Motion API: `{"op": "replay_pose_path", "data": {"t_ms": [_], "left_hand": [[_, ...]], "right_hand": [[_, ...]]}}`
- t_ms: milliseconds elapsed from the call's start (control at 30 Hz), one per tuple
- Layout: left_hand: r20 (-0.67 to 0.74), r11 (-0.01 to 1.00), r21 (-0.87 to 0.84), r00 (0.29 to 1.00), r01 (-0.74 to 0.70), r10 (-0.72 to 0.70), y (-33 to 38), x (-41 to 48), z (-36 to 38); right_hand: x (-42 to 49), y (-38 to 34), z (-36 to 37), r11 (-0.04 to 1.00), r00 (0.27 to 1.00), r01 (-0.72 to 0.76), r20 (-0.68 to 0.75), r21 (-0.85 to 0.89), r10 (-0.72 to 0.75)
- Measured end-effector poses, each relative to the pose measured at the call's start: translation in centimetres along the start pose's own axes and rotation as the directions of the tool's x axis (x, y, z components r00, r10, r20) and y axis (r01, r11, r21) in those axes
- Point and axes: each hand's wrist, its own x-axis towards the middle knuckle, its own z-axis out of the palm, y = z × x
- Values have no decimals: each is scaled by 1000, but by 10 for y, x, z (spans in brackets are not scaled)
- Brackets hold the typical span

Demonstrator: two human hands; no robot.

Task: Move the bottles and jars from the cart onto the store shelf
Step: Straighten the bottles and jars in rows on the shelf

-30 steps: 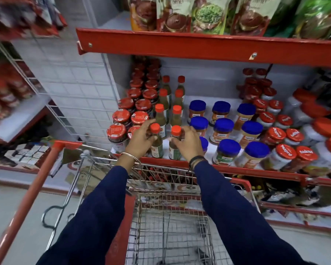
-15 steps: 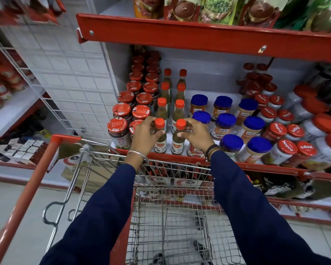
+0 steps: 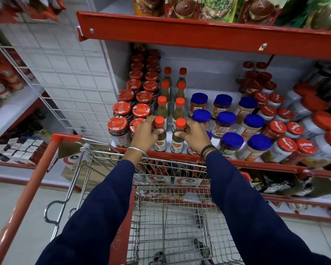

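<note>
**Two sauce bottles set at the shelf's front edge**

Nearest, the wire cart [image 3: 172, 222] stands under both dark-blue sleeves, its basket showing only mesh where it can be seen. Past its far rim, the left hand [image 3: 144, 133] wraps the left bottle [image 3: 160, 135], fingers closed round the neck just under the cap. The right hand [image 3: 194, 134] grips the right bottle [image 3: 178, 137] the same way, fingers clamped at the neck. Both bottles stand upright on the shelf [image 3: 256, 163] just behind its red lip, side by side and nearly touching. Each is slim, with an orange-red cap, greenish-brown sauce and a white label with a red logo.

Behind them, more of the same bottles run back in two rows [image 3: 173, 92]. To the left sit red-lidded jars [image 3: 120, 129] of dark preserve; to the right, blue-lidded jars [image 3: 231, 142], then red-lidded jars [image 3: 287, 148] marked Mapro. Packets [image 3: 216, 8] line the shelf above.
</note>
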Motion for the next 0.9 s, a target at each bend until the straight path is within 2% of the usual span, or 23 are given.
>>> {"op": "replay_pose_path", "data": {"t_ms": [200, 433, 567, 633, 700, 767, 833, 900], "left_hand": [[7, 1000, 16, 1000, -10, 10, -2, 1, 1], [5, 997, -75, 1000, 13, -12, -5, 0, 3], [-40, 993, -119, 999, -17, 12, -4, -9, 7], [-143, 986, -157, 989, -46, 23, -2, -18, 10], [-311, 981, -154, 948, -116, 63, 5, -34, 15], [-406, 964, -158, 904, -213, 133, 17, -51, 26], [-352, 943, -208, 919, -260, 176, 30, -67, 45], [-185, 924, -317, 969, -216, 163, 43, -82, 75]], "right_hand": [[2, -1, 0, 1000, 999, 13, 51, 0, -13], [3, 3, 2, 999, 1000, 3, 31, 44, -4], [-2, 0, 0, 999, 1000, -2, 28, 34, 1], [-10, -1, -4, 999, 1000, 6, 10, 49, -7], [-26, 2, -13, 986, 998, 24, -55, 163, -16], [-49, 14, -20, 960, 976, 50, -217, 274, 11], [-76, 34, -23, 941, 904, 80, -421, 329, 71], [-96, 62, -22, 937, 820, 68, -554, 344, 144]]}}
